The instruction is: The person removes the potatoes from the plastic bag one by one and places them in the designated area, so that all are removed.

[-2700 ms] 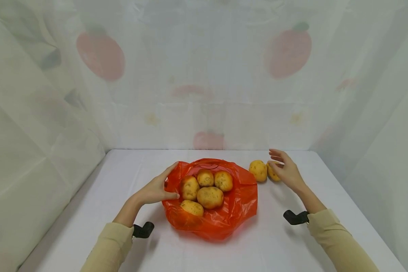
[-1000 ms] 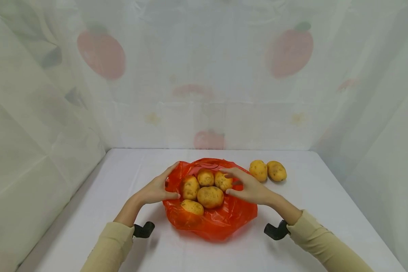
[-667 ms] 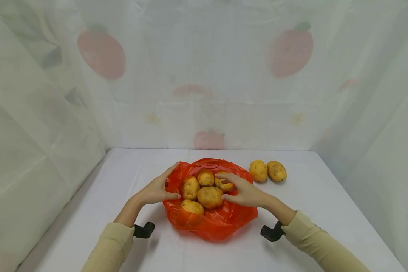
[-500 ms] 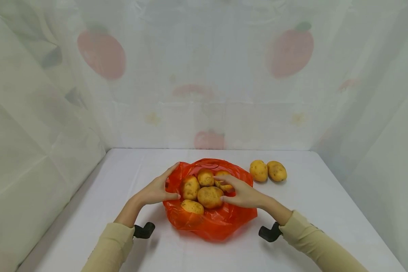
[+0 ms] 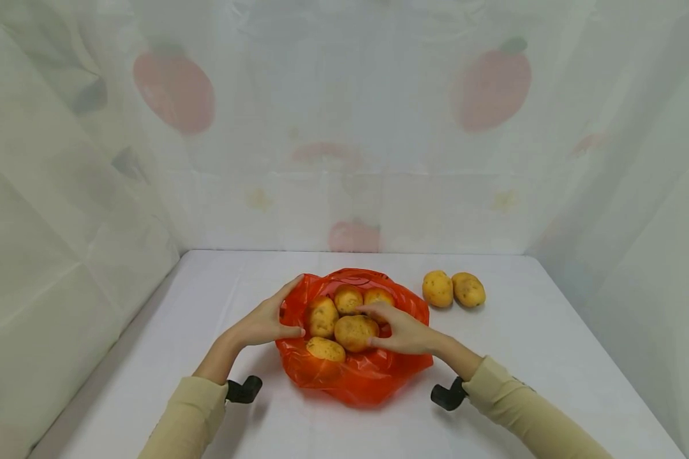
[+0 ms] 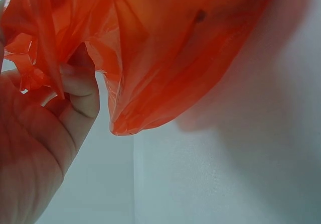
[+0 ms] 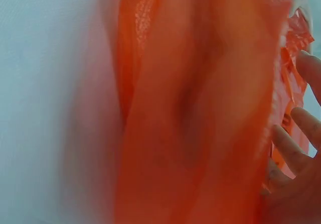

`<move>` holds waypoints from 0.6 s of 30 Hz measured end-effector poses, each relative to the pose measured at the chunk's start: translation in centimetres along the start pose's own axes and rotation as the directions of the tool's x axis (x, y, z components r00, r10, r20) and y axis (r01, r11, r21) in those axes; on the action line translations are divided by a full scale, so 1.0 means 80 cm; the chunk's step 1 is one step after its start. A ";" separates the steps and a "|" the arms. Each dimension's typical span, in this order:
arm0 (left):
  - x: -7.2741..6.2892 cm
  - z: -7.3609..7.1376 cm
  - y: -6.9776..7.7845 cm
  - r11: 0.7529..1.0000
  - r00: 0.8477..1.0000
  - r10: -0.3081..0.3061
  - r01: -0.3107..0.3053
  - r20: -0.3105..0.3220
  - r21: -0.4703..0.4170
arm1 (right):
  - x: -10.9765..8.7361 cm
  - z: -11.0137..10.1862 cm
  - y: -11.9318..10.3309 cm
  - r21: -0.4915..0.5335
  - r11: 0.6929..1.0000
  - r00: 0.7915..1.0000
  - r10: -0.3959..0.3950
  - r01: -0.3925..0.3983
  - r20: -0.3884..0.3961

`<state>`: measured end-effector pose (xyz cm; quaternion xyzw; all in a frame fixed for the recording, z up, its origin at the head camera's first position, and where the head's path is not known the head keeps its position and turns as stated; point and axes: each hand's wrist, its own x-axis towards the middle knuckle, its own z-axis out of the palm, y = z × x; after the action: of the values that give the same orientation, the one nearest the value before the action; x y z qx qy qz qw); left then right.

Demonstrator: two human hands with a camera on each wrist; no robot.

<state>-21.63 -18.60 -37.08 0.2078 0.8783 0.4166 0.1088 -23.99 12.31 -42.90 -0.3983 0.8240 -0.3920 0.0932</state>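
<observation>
A red plastic bag (image 5: 362, 386) lies open-mouthed on the table in the head view, with several yellow-brown potatoes inside. My left hand (image 5: 266, 319) grips the bag's left rim; the left wrist view shows the fingers (image 6: 83, 88) curled round the thin film. Over the bag's right side, my right hand (image 5: 404, 328) reaches in with fingers (image 7: 308, 126) spread. Its thumb and fingertips overlap the right edge of the largest potato (image 5: 353, 333) in the middle. Partly covered behind that hand is another potato (image 5: 379, 296).
Two loose potatoes, a left one (image 5: 437, 289) and a right one (image 5: 468, 290), lie side by side on the white table (image 5: 522, 344), right of the bag. Pale fabric walls (image 5: 344, 210) with faded fruit prints enclose the table on three sides.
My right hand has come from the loose potatoes at the right, moving left and in over the bag toward the largest potato. The left hand has stayed at the bag's rim.
</observation>
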 end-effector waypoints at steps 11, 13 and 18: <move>0.000 0.001 0.000 1.000 1.000 -0.008 0.009 0.005 -0.004 | 0.004 0.008 0.000 -0.062 0.997 0.998 0.053 -0.051 0.023; 0.000 0.001 -0.001 1.000 1.000 -0.009 0.009 0.004 -0.002 | 0.004 0.009 0.001 -0.067 0.997 0.998 0.050 -0.048 0.024; -0.001 0.001 0.001 1.000 1.000 -0.008 0.008 0.000 0.000 | 0.006 0.010 0.000 -0.081 0.996 0.999 0.047 -0.045 0.025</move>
<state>-21.51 -18.56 -37.04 0.2045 0.8791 0.4161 0.1104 -23.92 11.54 -43.33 -0.3880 0.8468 -0.3508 0.0972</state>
